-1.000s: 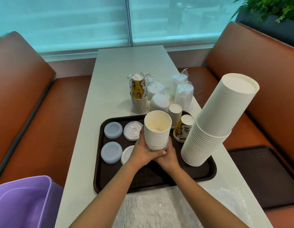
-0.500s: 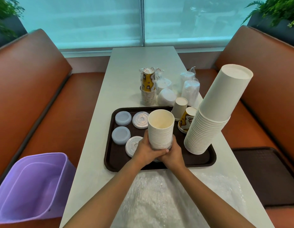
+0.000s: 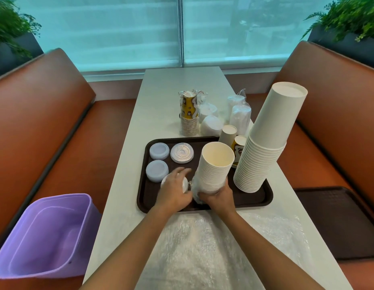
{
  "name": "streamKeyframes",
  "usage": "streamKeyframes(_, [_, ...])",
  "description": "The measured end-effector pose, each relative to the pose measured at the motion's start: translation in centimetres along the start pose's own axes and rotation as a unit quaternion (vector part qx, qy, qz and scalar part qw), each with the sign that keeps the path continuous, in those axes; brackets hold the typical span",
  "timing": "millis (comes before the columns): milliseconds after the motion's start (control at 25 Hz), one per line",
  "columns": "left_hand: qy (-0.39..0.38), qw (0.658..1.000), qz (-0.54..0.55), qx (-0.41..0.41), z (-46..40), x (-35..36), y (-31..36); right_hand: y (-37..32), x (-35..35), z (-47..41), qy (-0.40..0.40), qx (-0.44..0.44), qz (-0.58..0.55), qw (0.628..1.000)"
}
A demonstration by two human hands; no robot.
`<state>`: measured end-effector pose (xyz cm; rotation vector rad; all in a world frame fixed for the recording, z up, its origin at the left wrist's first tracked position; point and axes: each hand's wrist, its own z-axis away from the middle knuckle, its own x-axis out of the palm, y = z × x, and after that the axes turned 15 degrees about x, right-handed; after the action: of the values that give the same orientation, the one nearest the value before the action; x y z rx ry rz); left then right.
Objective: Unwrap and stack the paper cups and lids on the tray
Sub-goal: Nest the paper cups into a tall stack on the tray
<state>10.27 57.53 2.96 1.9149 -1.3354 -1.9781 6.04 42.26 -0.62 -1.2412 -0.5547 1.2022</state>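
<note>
White surface point(image 3: 161, 114) btwn orange booth seats point(image 3: 45, 114), window behind. Cup stack point(image 3: 215, 164) upright on brown tray point(image 3: 255, 199); right hand point(image 3: 219, 195) fingers curled round its base, left hand point(image 3: 174, 190) fingers loosely spread beside it.

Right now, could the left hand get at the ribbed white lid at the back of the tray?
Probably yes: the left hand is free, and nothing stands between it and the ribbed white lid.

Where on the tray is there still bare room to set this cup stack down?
Bare tray runs along the near rim, right of the right hand and in front of the tall cup stack. The left half is crowded with lid stacks; the far right corner with small cups.
</note>
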Motion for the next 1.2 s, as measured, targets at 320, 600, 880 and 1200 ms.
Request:
streamKeyframes(320, [-0.038,0.993,-0.077,-0.082,0.5,1.7,-3.7,0.5,-0.2,-0.2,0.017,-0.002,-0.013,1.0])
streamKeyframes(600, [-0.099,0.995,-0.029,-0.015,-6.6,3.1,-4.2,0.9,-1.5,-1.0,0.039,0.014,-0.023,0.999])
streamKeyframes(880, [0.115,0.964,0.24,0.012,-4.9,0.6,-2.4,-0.2,-0.5,-1.2,0.007,0.009,0.006,1.0])
streamKeyframes(1200, [0.163,0.956,0.242,-0.003,0.0,-2.5,-1.4,-2.7,6.6,0.0,-0.081,-0.015,0.091,0.992])
